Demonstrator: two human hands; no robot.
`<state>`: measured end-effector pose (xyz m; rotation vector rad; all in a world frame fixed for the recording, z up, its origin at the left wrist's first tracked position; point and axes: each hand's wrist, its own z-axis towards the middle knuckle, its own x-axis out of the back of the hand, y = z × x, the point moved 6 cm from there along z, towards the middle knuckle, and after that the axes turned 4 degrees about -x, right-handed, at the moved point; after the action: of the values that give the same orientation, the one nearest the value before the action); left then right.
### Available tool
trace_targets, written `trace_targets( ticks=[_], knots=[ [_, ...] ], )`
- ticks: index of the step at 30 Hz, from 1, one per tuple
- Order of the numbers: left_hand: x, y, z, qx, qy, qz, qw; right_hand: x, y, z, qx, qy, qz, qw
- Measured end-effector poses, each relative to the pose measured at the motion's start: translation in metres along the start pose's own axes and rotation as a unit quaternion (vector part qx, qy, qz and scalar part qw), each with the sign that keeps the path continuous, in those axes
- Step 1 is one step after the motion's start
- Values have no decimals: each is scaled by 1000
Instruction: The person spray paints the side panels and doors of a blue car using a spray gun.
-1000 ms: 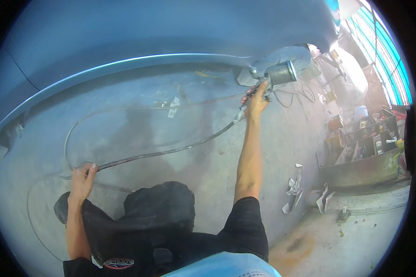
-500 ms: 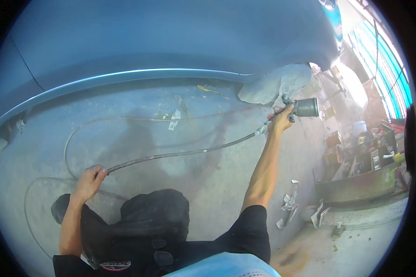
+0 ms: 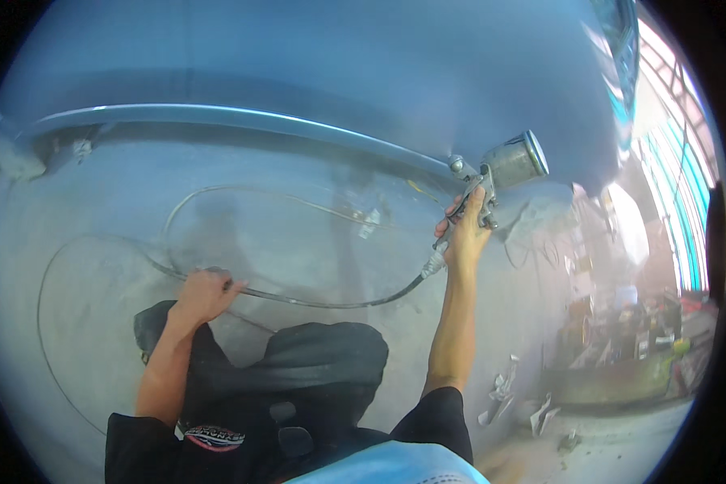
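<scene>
My right hand [image 3: 466, 230] is closed round the handle of a metal spray gun [image 3: 482, 179], whose round cup [image 3: 518, 160] tilts up to the right. The gun's nozzle is close to the lower edge of a blue car body panel [image 3: 298, 60], and a pale haze hangs about it. From the wrapped joint under the handle, a dark air hose [image 3: 339, 305] sags leftward to my left hand [image 3: 207, 294]. That hand grips the hose, and beyond it the hose loops over the floor.
At the right, a metal bin [image 3: 613, 385] holds cans and assorted things. Crumpled paper scraps [image 3: 504, 387] lie on the floor near it. Grey sheeting [image 3: 544, 218] covers something below the panel's right end. Further hose loops [image 3: 48, 323] curve across the floor at left.
The spray gun has swung left and up toward the panel, its cup now tilted upward. My left hand has shifted right, still on the hose. The view has shifted too.
</scene>
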<state>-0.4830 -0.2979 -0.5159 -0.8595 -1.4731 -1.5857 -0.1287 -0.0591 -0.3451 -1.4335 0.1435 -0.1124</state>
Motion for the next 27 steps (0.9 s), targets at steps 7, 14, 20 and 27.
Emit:
trace_targets(
  ticks=[7, 14, 20, 27],
  knots=[
    [28, -5, -26, 21, -6, 9, 1000, -150, -16, -68, 1, -104, 2, 995],
    [33, -9, -32, 26, -4, 0, 1000, -272, -51, -118, -16, -279, 84, 957],
    [33, -4, -29, 46, 3, -29, 999, -240, -38, -83, 40, -218, 60, 973],
    [12, -3, -13, 48, -36, 4, 998, -86, -7, 3, 31, -49, 68, 996]
  ],
)
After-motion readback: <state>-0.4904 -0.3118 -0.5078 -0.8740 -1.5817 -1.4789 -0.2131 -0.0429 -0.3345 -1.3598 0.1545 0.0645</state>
